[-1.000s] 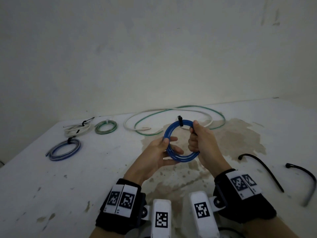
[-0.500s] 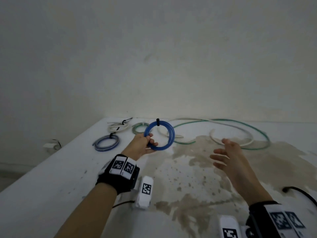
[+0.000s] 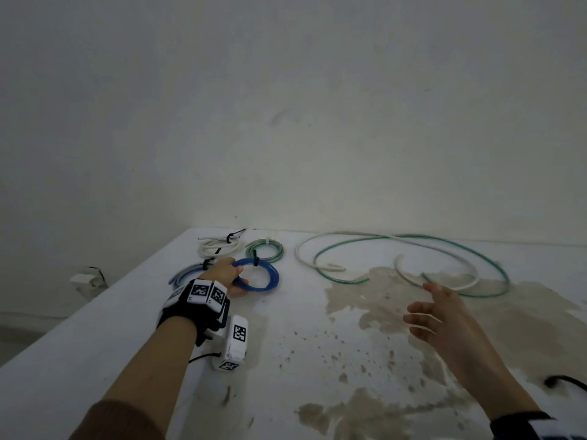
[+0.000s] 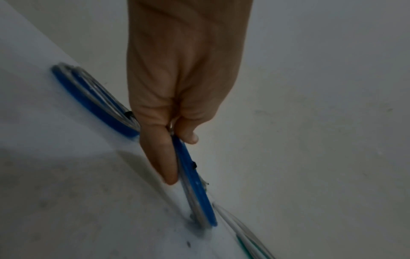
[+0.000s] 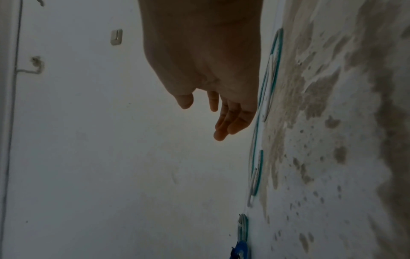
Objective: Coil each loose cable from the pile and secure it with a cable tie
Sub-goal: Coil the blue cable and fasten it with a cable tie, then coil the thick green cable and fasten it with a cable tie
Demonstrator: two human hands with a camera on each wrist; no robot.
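Head view: the worktop [image 3: 95, 360] is white, with a brown stain across its right half. On the far right part lie the loose cables, a white cable [image 3: 349, 237] and a green cable [image 3: 495, 265], spread in wide overlapping loops whose long axis runs left to right along the far edge. On the far left part lie the finished coils: a white coil [image 3: 219, 247], a green coil [image 3: 265, 249], a blue-grey coil [image 3: 184, 273], and the blue coil [image 3: 263, 276] with a dark cable tie [image 3: 255, 261] round it.

Left hand [image 3: 224, 274]: it pinches the near-left rim of the blue coil between thumb and fingers. The left wrist view shows the coil's far edge touching the worktop [image 4: 66, 192]; the coil appears about to be released beside the blue-grey coil [image 4: 88, 94].

Right hand [image 3: 441, 315]: empty, fingers straight and spread, above the stain. The loose cables lie just beyond its fingertips, ahead and slightly right, with the near arc of the white cable closest. This hand is plainly the nearer one to the loose cables; the left hand is well apart from them. A forward reach by the right hand would likely meet the near arc crosswise.
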